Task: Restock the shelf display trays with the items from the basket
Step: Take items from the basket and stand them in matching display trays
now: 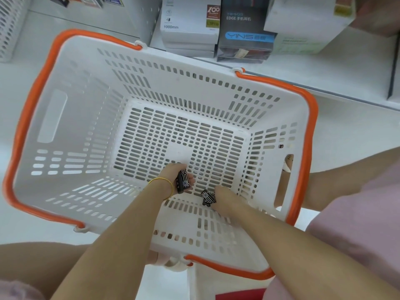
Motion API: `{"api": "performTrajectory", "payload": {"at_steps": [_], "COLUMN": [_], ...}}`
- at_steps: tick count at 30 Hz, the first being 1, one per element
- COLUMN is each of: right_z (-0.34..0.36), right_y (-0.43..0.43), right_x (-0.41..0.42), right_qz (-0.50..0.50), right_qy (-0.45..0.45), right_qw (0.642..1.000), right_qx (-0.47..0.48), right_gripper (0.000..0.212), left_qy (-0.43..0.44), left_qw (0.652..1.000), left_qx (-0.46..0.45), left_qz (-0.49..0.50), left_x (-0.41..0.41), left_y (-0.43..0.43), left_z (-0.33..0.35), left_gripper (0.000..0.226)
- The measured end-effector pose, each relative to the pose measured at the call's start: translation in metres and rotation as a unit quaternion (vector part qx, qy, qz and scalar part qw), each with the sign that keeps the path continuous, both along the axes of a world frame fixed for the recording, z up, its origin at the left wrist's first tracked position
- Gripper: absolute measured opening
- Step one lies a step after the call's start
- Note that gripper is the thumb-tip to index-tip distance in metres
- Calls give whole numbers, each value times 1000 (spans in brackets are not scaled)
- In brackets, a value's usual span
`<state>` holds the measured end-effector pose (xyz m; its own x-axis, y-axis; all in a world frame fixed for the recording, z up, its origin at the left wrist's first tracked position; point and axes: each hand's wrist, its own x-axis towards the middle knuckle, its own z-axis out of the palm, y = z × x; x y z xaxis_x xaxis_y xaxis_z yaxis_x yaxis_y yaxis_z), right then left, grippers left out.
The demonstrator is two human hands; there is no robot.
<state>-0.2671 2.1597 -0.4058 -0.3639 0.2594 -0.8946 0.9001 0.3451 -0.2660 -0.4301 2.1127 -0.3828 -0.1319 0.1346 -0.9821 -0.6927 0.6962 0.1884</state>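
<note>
A white slotted basket [71, 161] with orange handles stands on the floor below me. Both my hands reach down to its bottom near the front wall. My left hand [173, 173], with a gold bangle on the wrist, is shut on a small stack of black items with white line patterns [183, 182]. My right hand [223, 194] touches more of the same black patterned items [207, 198] lying on the basket floor. How firmly the right fingers grip them is hidden by the hand.
A white shelf [324, 68] runs along the top with boxed goods: white cable boxes [188, 24], a dark earphone box [244, 29] and a white box [307, 22]. A white perforated tray [8, 29] sits at the upper left. My knees flank the basket.
</note>
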Motion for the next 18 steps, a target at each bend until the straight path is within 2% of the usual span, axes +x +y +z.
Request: {"api": "performTrajectory", "payload": {"at_steps": [4,8,10,12,14,15,18], "right_z": [2,3,4,10,26,37,80], "right_y": [1,-2,1,11,26,34,51], "right_x": [-6,-5,-5,-8,-16,-22,-45], "right_qz": [-1,-36,-109,-244,-363,-385,-350], "right_qy": [-6,1,-3,6,60,99,208], "right_qw": [999,998,991,966,925,913,913], "right_qx": [-37,-58,-75,-91,-98,-88,-18], "right_gripper": [35,28,21,19,23,24,23], "left_qy": [-10,-23,-20,-12,-10,-9,-22], "left_qw": [998,992,988,984,979,977,969], "left_qx": [-9,4,10,15,28,39,103], "left_qz": [59,122,151,180,202,210,224], "left_x": [1,0,-1,-1,0,1,8], "left_y": [2,2,3,6,12,16,34], "left_z": [2,7,8,10,15,18,35], "left_gripper": [24,28,31,32,32,32,40]}}
